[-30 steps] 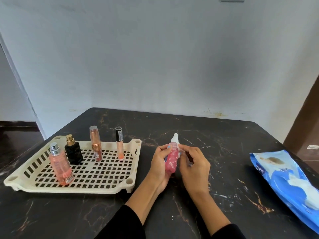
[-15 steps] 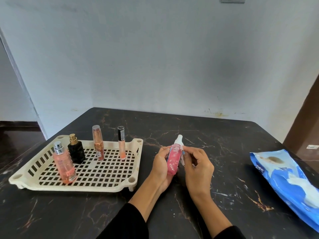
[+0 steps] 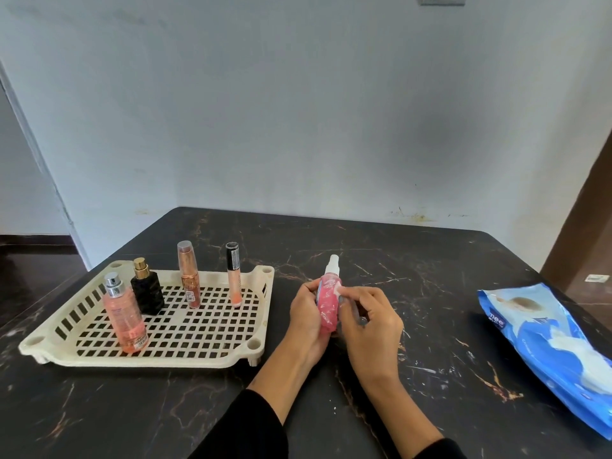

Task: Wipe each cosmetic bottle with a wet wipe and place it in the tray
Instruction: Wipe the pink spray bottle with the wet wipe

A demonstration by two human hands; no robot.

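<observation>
My left hand grips a pink spray bottle with a white nozzle, upright just above the table and right of the tray. My right hand pinches a small whitish wet wipe against the bottle's upper right side; most of the wipe is hidden by the fingers. The cream slotted tray sits at the left and holds several upright cosmetics: a peach spray bottle, a black bottle with a gold cap, a rose-gold tube and a lip gloss.
A blue wet-wipe pack lies at the table's right edge. The black marble table stands against a pale wall, with its left edge close beside the tray and dark floor beyond.
The right hand's fingers have shifted slightly down the bottle's upper side with the wipe. The left hand keeps its hold on the bottle, and the tray's contents stay put.
</observation>
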